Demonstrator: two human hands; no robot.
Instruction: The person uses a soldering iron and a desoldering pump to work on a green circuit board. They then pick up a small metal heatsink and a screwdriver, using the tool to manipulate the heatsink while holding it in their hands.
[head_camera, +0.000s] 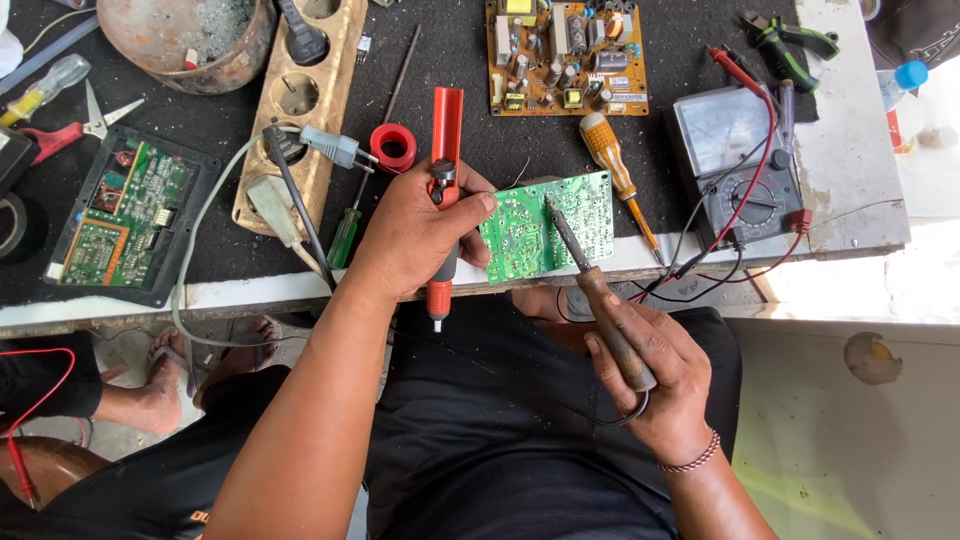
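Observation:
My left hand (420, 235) grips a red desoldering pump (444, 140) and also steadies a green circuit board (550, 235), which is tilted up at the workbench's front edge. My right hand (660, 375) is closed on the wooden handle of a soldering iron (590, 275). The iron's tip rests on the solder side of the green board, near its middle.
A wooden power strip (300, 100) with plugged cords, a red solder spool (394, 148), screwdrivers (615, 165), an orange circuit board (565, 55), an analogue multimeter (735, 160) with leads, pliers (790, 40), a framed circuit board (125, 215), scissors (70, 125) and a rusty bowl (185, 40) crowd the black mat. Another person's foot (180, 360) shows lower left.

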